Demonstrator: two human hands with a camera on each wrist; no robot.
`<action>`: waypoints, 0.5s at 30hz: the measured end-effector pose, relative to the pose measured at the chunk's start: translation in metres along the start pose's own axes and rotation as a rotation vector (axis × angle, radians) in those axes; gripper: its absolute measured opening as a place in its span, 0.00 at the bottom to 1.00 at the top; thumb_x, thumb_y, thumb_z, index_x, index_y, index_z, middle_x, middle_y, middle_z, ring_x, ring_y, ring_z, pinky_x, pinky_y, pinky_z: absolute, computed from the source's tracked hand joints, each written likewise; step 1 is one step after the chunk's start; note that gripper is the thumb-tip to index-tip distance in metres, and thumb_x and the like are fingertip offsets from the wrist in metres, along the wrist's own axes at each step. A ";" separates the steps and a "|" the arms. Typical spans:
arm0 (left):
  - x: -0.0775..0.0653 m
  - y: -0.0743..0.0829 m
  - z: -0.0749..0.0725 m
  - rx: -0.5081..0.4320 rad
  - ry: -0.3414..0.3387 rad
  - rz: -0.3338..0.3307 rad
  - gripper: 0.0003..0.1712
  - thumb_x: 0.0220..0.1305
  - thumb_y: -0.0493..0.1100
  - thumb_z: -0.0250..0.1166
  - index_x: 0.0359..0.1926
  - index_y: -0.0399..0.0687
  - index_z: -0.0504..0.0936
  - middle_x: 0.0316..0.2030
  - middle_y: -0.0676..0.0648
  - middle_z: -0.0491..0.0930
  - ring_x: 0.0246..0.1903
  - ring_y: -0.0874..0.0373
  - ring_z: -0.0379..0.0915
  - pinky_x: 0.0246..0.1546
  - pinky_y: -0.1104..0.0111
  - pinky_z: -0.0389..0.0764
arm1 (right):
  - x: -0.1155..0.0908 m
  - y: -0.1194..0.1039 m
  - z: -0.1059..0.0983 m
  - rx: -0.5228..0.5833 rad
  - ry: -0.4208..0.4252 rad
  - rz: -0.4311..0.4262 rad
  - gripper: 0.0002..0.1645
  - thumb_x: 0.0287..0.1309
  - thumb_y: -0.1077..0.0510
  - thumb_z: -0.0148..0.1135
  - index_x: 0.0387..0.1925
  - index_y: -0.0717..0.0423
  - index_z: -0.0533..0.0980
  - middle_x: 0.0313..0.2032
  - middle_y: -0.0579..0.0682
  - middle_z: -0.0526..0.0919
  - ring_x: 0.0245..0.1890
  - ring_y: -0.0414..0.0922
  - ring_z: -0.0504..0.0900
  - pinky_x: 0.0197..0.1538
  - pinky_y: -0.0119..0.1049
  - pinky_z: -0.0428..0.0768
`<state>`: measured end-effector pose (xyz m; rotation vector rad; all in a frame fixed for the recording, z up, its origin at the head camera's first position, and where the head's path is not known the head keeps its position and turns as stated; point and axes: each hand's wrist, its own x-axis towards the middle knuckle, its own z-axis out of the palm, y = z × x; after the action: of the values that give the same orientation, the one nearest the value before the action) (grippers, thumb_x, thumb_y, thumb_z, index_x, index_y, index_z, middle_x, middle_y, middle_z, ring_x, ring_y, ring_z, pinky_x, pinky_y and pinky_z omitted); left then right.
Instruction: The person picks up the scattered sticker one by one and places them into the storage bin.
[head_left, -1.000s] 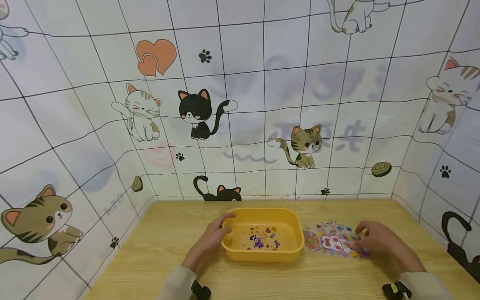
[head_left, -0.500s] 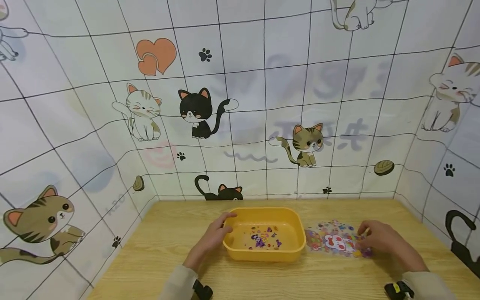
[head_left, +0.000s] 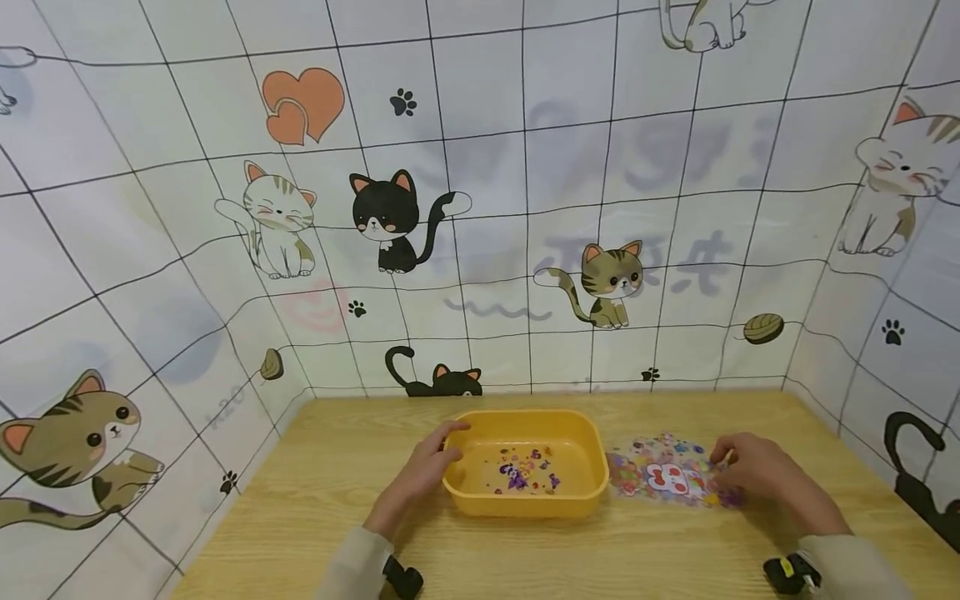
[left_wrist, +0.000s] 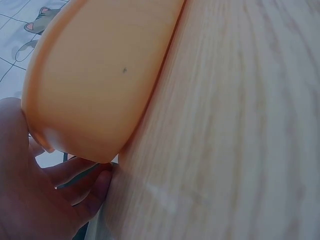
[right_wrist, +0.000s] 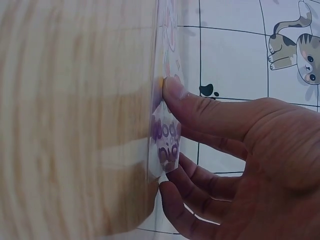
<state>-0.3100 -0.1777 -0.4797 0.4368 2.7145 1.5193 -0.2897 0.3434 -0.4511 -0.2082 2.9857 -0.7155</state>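
A yellow plastic basin [head_left: 525, 505] stands on the table, with small purple and multicoloured pieces [head_left: 519, 477] scattered over its floor. My left hand [head_left: 425, 467] grips its left end, thumb over the rim and fingers against the outer wall. To the basin's right lies a flat, clear plastic bag [head_left: 663, 479] printed with a red-and-white figure and colourful little motifs. At the bag's right edge, my right hand [head_left: 761, 479] pinches it between thumb and fingers. Purple lettering on the bag [right_wrist: 167, 137] shows beside the thumb in the right wrist view.
The light wooden table [head_left: 540, 554] meets a white sheet [head_left: 495, 250] with cat prints and a black grid, which encloses it at the back and both sides. Dark wrist devices [head_left: 405, 577] sit at both sleeves.
The head view has shifted slightly. Both hands, the basin and the bag keep their places on the table.
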 end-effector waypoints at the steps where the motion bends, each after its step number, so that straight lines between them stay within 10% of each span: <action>1: 0.000 0.000 -0.001 -0.001 0.000 0.001 0.26 0.71 0.39 0.56 0.68 0.55 0.75 0.75 0.42 0.67 0.78 0.38 0.56 0.75 0.41 0.62 | 0.000 -0.001 0.000 0.000 0.003 -0.004 0.20 0.47 0.53 0.80 0.38 0.59 0.82 0.34 0.51 0.83 0.33 0.44 0.75 0.35 0.39 0.71; 15: 0.000 0.002 -0.002 0.014 -0.014 0.008 0.26 0.72 0.39 0.54 0.69 0.55 0.74 0.76 0.41 0.66 0.77 0.35 0.56 0.73 0.39 0.63 | 0.004 -0.001 0.000 -0.028 -0.015 -0.014 0.17 0.47 0.54 0.80 0.35 0.56 0.82 0.35 0.50 0.84 0.35 0.45 0.78 0.36 0.42 0.75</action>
<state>-0.3103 -0.1784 -0.4771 0.4574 2.7172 1.4943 -0.2933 0.3418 -0.4504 -0.2349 2.9844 -0.6709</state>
